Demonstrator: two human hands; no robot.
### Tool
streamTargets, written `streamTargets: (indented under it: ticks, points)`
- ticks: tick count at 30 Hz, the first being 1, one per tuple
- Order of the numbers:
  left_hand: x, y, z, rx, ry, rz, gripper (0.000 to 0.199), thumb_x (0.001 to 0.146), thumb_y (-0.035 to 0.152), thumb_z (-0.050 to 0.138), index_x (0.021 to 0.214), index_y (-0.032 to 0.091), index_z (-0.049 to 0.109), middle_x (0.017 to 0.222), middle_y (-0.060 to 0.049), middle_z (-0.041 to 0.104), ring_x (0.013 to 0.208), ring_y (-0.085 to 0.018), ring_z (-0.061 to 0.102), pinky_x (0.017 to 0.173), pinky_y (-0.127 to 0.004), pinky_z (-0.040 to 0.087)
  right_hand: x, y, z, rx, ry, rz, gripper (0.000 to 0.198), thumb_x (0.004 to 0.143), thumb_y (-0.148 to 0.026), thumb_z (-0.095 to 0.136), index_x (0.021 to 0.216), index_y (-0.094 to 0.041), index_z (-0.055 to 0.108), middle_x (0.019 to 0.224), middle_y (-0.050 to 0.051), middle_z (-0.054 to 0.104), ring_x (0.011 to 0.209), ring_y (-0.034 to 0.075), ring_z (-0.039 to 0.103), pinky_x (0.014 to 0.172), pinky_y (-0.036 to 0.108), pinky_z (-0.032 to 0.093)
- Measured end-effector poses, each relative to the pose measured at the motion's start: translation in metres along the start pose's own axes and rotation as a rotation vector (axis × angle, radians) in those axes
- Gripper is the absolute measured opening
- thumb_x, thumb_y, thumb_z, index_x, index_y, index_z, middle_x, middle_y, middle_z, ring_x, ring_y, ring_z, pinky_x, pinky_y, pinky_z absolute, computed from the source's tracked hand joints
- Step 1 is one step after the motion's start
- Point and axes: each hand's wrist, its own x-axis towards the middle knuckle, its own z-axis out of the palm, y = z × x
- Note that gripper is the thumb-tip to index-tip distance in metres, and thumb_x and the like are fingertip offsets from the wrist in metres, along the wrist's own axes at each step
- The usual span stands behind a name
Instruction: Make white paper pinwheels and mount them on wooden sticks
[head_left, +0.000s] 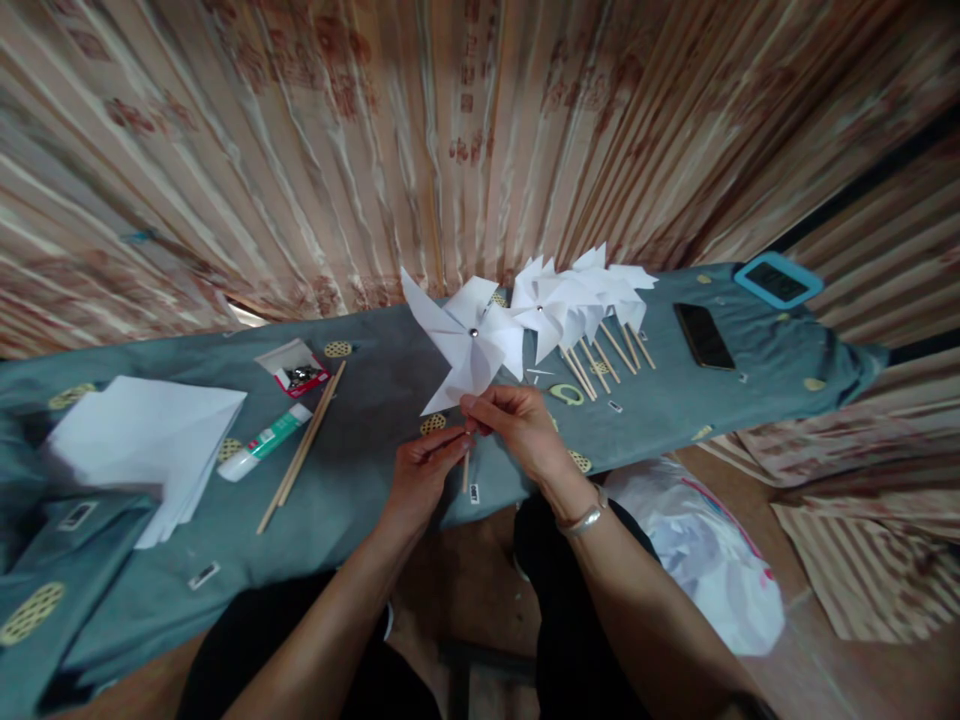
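Note:
A white paper pinwheel [472, 335] with a silver pin at its centre stands tilted up above the table. Its thin wooden stick [465, 472] shows below my fingers. My left hand [427, 470] is closed in a pinch on the stick. From the other side my right hand [517, 420], with a bracelet on its wrist, pinches the stick just under the paper blades. The fingertips of both hands meet there and hide part of the stick. Several other paper pinwheels [577, 300] on wooden sticks lie in a row to the right.
On the left lie white paper sheets [142, 430], a glue stick [266, 442], wooden sticks [311, 440] and a small box of metal pins [296, 372]. To the right are a green ring [567, 394], a phone [703, 336] and a blue-framed device [778, 280]. A white bag [697, 550] sits below.

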Motion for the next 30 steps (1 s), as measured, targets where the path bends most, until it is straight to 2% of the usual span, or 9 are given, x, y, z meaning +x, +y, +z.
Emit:
streamTargets:
  ticks: [6,11,15,18,21,25,30]
  points:
    - [0.002,0.001,0.0,-0.079,0.011,-0.011,0.032,0.053,0.039,0.09,0.078,0.021,0.082,0.079,-0.006,0.079,0.072,-0.017,0.068,0.077,-0.03,0.054,-0.003,0.005,0.001,-0.18,0.033,-0.058,0.04,0.072,-0.055,0.076,0.056,-0.02,0.066,0.054,-0.001,0.064,0.05,0.01,0.051,0.049,0.025,0.038]
    - [0.003,0.0,-0.002,-0.157,0.008,-0.03,0.041,0.05,0.045,0.092,0.081,0.02,0.082,0.082,-0.006,0.078,0.075,-0.017,0.069,0.077,-0.031,0.054,-0.007,0.008,-0.003,-0.5,0.095,-0.113,0.033,0.081,-0.048,0.071,0.063,-0.02,0.07,0.052,-0.003,0.06,0.048,0.01,0.046,0.048,0.025,0.03]
    - [0.004,0.001,-0.003,-0.197,0.023,-0.052,0.045,0.045,0.048,0.093,0.079,0.02,0.081,0.08,-0.006,0.078,0.074,-0.017,0.068,0.078,-0.031,0.054,-0.009,0.006,-0.002,-0.628,0.124,-0.161,0.031,0.084,-0.047,0.07,0.066,-0.021,0.072,0.056,-0.002,0.062,0.05,0.011,0.049,0.051,0.026,0.032]
    - [0.004,0.002,-0.002,-0.216,0.022,-0.056,0.045,0.045,0.047,0.093,0.078,0.02,0.081,0.079,-0.006,0.078,0.073,-0.017,0.068,0.076,-0.03,0.054,-0.009,0.007,-0.001,-0.615,0.122,-0.18,0.024,0.084,-0.045,0.071,0.074,-0.023,0.075,0.067,0.001,0.07,0.059,0.014,0.058,0.057,0.027,0.038]
    - [0.003,0.004,0.0,-0.226,0.016,-0.05,0.045,0.044,0.046,0.093,0.078,0.02,0.081,0.081,-0.006,0.078,0.074,-0.017,0.069,0.077,-0.031,0.055,-0.007,0.012,0.0,-0.531,0.061,-0.172,0.023,0.085,-0.044,0.069,0.081,-0.023,0.077,0.074,0.002,0.073,0.065,0.016,0.062,0.062,0.027,0.043]
    - [0.001,0.003,0.001,-0.231,-0.002,-0.039,0.043,0.045,0.046,0.093,0.078,0.021,0.081,0.081,-0.006,0.078,0.076,-0.017,0.069,0.078,-0.03,0.055,-0.004,0.021,0.002,-0.471,0.011,-0.126,0.03,0.083,-0.05,0.069,0.078,-0.021,0.075,0.068,0.0,0.07,0.061,0.014,0.059,0.059,0.026,0.042]
    - [0.001,-0.001,0.002,-0.225,0.004,-0.032,0.038,0.049,0.042,0.092,0.079,0.02,0.082,0.082,-0.006,0.078,0.072,-0.016,0.068,0.076,-0.03,0.055,-0.001,0.026,0.002,-0.395,0.018,-0.101,0.031,0.08,-0.049,0.069,0.073,-0.019,0.074,0.062,-0.001,0.065,0.056,0.012,0.054,0.055,0.025,0.04]
